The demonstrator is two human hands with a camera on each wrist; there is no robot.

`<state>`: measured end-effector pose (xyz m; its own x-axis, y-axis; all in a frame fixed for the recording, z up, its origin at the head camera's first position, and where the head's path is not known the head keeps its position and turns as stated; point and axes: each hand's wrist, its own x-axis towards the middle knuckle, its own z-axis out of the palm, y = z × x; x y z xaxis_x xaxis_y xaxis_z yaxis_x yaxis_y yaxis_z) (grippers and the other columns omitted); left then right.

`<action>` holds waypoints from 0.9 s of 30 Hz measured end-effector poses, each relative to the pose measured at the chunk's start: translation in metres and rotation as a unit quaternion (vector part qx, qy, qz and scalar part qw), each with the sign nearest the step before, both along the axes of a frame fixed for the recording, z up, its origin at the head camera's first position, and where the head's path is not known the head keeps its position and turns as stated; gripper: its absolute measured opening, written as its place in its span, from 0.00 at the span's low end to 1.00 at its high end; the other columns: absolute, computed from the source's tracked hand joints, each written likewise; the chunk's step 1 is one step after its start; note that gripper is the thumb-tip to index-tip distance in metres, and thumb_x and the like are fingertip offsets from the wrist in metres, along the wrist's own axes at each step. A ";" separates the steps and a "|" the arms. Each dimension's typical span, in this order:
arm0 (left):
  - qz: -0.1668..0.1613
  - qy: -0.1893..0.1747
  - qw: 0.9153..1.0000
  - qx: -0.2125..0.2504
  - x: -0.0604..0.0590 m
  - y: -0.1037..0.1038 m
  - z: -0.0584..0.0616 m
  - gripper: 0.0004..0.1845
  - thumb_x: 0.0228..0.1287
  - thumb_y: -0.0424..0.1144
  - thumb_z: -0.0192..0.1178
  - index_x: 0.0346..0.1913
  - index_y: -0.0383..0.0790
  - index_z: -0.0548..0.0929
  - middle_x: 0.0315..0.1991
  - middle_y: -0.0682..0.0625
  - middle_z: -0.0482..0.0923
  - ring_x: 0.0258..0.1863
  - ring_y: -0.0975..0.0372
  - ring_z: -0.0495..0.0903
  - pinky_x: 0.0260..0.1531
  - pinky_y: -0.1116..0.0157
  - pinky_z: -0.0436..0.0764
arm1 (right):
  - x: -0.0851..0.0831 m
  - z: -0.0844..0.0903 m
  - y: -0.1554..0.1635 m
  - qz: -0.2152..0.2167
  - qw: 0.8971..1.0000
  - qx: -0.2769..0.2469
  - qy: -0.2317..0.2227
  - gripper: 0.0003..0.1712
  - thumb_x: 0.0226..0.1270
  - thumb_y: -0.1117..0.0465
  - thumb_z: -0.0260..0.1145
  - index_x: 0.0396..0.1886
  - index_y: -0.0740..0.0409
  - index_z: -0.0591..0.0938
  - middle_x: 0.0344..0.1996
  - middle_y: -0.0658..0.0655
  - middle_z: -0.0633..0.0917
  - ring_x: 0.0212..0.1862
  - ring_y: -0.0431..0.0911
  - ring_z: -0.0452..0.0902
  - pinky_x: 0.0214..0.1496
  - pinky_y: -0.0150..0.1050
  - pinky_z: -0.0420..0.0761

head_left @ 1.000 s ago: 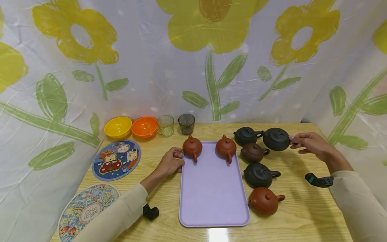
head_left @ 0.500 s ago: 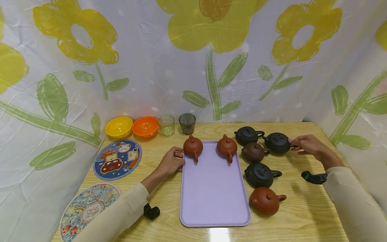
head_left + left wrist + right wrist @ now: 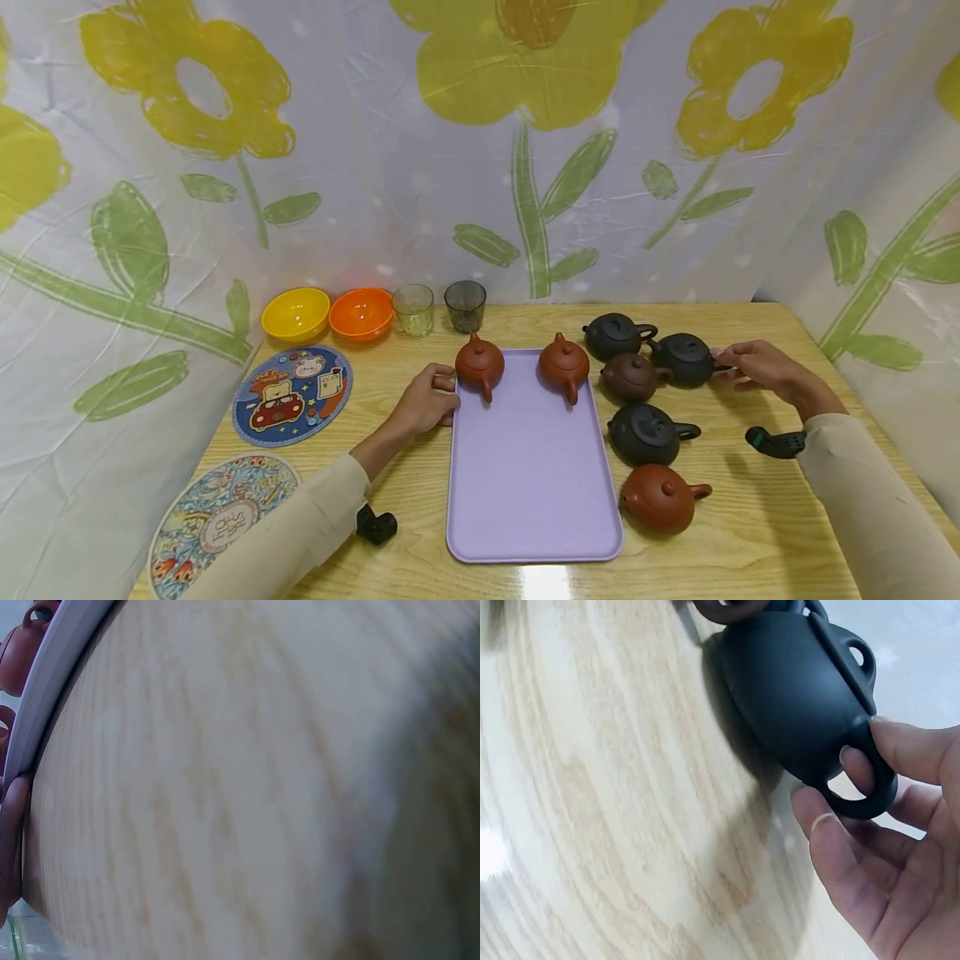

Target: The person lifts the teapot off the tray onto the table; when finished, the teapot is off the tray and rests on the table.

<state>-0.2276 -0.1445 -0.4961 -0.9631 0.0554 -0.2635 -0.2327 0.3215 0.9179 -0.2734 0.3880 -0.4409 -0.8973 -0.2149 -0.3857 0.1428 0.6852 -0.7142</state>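
Note:
My right hand (image 3: 763,367) grips the handle of a black teapot (image 3: 795,690) with thumb and fingers, one finger through the loop. In the head view this black teapot (image 3: 682,360) stands at the back right, its spout close to two other teapots. My left hand (image 3: 426,400) holds the left rim of a lilac tray (image 3: 534,475) near its far corner. Two red-brown teapots, one at the far left (image 3: 480,367) and one at the far right (image 3: 564,367), sit on the tray. In the left wrist view, fingers (image 3: 11,840) touch the tray's edge.
Along the tray's right side stand a black teapot (image 3: 615,335), a dark brown teapot (image 3: 628,377), another black teapot (image 3: 643,435) and a red-brown teapot (image 3: 657,498). Bowls (image 3: 362,315) and glasses (image 3: 465,307) line the back left. Two round mats (image 3: 292,396) lie left.
My right hand has brought the black teapot slightly nearer and lower, down toward the table beside the dark brown one. The left hand and the tray stay in place.

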 end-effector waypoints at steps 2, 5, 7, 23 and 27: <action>-0.001 0.001 1.000 0.000 0.000 0.000 -0.001 0.29 0.59 0.27 0.62 0.65 0.36 0.70 0.51 0.39 0.74 0.37 0.57 0.80 0.26 0.63 0.87 | 0.001 0.000 0.000 -0.005 1.000 0.001 -0.001 0.33 0.81 0.44 0.48 0.58 0.72 0.76 0.57 0.69 0.77 0.50 0.49 0.79 0.58 0.54 0.83; -0.001 0.001 1.000 0.002 0.000 0.000 -0.001 0.29 0.59 0.27 0.62 0.65 0.36 0.71 0.51 0.39 0.74 0.37 0.57 0.80 0.26 0.63 0.87 | 0.002 -0.002 0.001 -0.010 1.000 0.009 0.002 0.30 0.81 0.45 0.48 0.54 0.71 0.78 0.50 0.65 0.79 0.48 0.47 0.80 0.57 0.53 0.84; -0.001 0.000 1.000 0.002 0.000 0.000 0.000 0.28 0.59 0.27 0.61 0.64 0.36 0.71 0.50 0.39 0.74 0.37 0.57 0.80 0.26 0.63 0.87 | 0.003 -0.003 0.000 -0.017 1.000 0.011 0.005 0.29 0.81 0.46 0.48 0.51 0.70 0.78 0.44 0.61 0.80 0.45 0.45 0.80 0.56 0.53 0.84; 0.001 0.000 1.000 -0.001 0.000 0.000 -0.001 0.28 0.59 0.27 0.62 0.64 0.36 0.71 0.50 0.40 0.74 0.37 0.57 0.80 0.27 0.62 0.87 | 0.014 0.002 -0.001 -0.082 0.992 0.002 0.100 0.37 0.79 0.42 0.50 0.66 0.71 0.70 0.55 0.62 0.80 0.40 0.37 0.83 0.45 0.42 0.87; 0.001 0.002 1.000 -0.002 0.000 0.000 0.000 0.28 0.59 0.27 0.62 0.64 0.36 0.71 0.50 0.40 0.74 0.37 0.57 0.80 0.27 0.62 0.87 | 0.016 0.009 -0.003 -0.106 0.985 -0.020 0.133 0.37 0.78 0.41 0.51 0.66 0.71 0.70 0.41 0.32 0.80 0.37 0.32 0.82 0.39 0.36 0.86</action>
<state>-0.2277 -0.1446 -0.4956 -0.9642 0.0518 -0.2602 -0.2302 0.3246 0.9174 -0.2572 0.3854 -0.4319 -0.9918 -0.0214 -0.1263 0.0845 0.6312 -0.7710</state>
